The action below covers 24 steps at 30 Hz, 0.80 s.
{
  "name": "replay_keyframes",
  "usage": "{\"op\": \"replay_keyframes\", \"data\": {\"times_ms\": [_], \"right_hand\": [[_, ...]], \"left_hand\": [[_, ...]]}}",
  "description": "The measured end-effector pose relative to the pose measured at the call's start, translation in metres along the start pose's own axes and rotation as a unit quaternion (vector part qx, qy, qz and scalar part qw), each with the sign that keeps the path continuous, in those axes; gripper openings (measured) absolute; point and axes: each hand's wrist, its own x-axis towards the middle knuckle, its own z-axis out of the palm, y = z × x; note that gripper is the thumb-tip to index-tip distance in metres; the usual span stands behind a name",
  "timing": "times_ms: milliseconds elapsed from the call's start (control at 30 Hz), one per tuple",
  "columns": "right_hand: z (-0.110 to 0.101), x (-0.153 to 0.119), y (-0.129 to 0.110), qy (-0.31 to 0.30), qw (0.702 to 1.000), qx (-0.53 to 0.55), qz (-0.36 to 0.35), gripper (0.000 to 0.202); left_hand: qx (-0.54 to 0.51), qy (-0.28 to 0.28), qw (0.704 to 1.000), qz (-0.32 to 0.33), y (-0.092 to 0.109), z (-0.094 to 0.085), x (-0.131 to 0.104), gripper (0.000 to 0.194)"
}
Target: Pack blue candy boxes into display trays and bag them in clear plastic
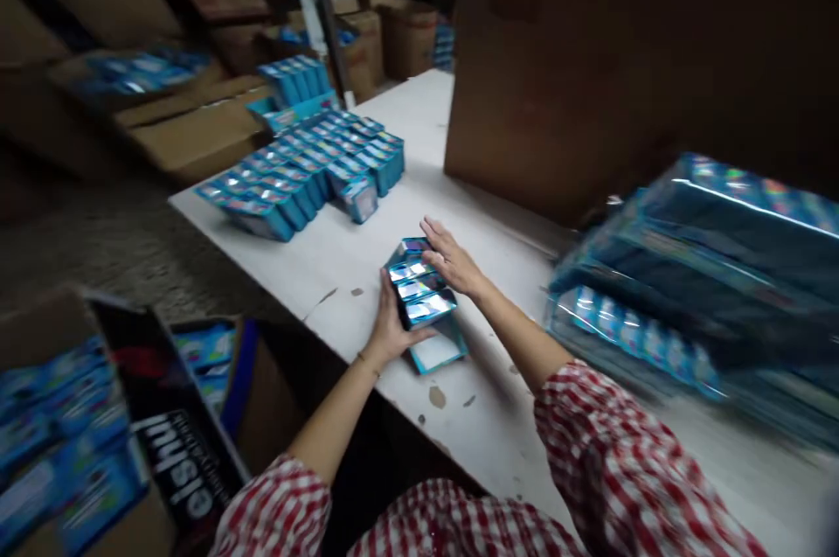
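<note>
Between my hands stands a short row of small blue boxes (423, 288) with shiny, reflective tops. They sit in or over a blue-edged tray (438, 351) whose near end shows a white inside. My left hand (391, 323) is closed on the row from the left, its thumb across the near side and its fingers along the far left side. Flat and outstretched, the fingers of my right hand (451, 258) touch the row's upper right side. How far the boxes sit inside the tray is unclear.
A block of similar blue boxes (305, 159) covers the far left of the white table (498, 233). Clear-wrapped packs (708, 277) stand at right, before a large brown carton (622, 59). Lower left, an open carton (268, 391) holds blue packets.
</note>
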Motion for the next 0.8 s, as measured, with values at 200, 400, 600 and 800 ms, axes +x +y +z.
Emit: {"op": "replay_keyframes", "data": {"times_ms": [200,400,600,800], "right_hand": [[0.002,0.020,-0.026,-0.093,0.965,-0.216,-0.117,0.050],[0.002,0.034,-0.028,-0.124,0.939,-0.269,-0.175,0.046],[-0.001,0.067,0.002,-0.154,0.970,-0.116,-0.146,0.055],[0.006,0.166,0.003,0.004,0.969,-0.225,-0.100,0.077]], "left_hand": [[0.045,0.027,0.999,0.005,-0.003,0.002,-0.002,0.128],[0.041,0.018,0.999,-0.007,0.003,0.003,-0.001,0.125],[-0.026,-0.025,0.999,0.005,-0.001,-0.017,-0.006,0.129],[-0.059,0.173,0.981,-0.059,-0.031,-0.072,0.054,0.072]]}}
